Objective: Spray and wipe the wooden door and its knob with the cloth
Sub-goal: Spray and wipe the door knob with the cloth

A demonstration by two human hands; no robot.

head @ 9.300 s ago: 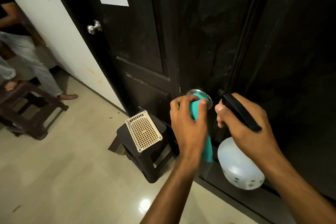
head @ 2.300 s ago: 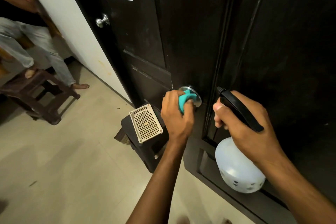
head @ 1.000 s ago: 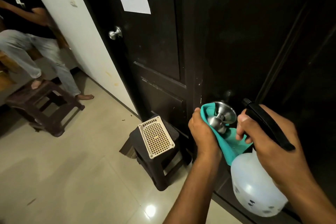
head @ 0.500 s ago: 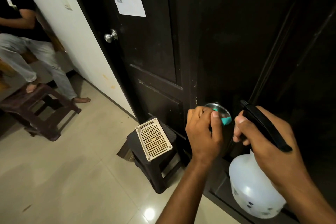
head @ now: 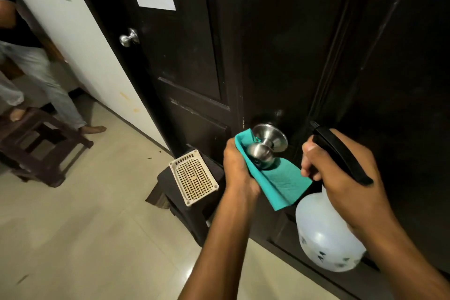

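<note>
1. We are at the knob [head: 264, 147] stage: our left hand [head: 237, 170] has its fingers curled round the teal cloth [head: 280, 181], holding it against the left and underside of the steel knob, which sits low on the dark wooden door [head: 280, 44] near its left edge.
2. The knob's rounded front and its round backplate show bare and shiny above the cloth, so we judge the wipe there to be under way, not finished (the far side of the knob is hidden from us).
3. Our right hand [head: 345, 175] is wrapped round the neck of the spray bottle [head: 326, 234], its black trigger head poking out above the knuckles; the bottle hangs just right of the cloth, close to the door but not aimed at anything we can make out.
4. Whether the door panels have been sprayed or wiped we cannot tell: the wood is too dark to show wet streaks.
5. Left to do, by our reckoning: finish round the knob, then cover whatever door surface is still unwiped.
</note>
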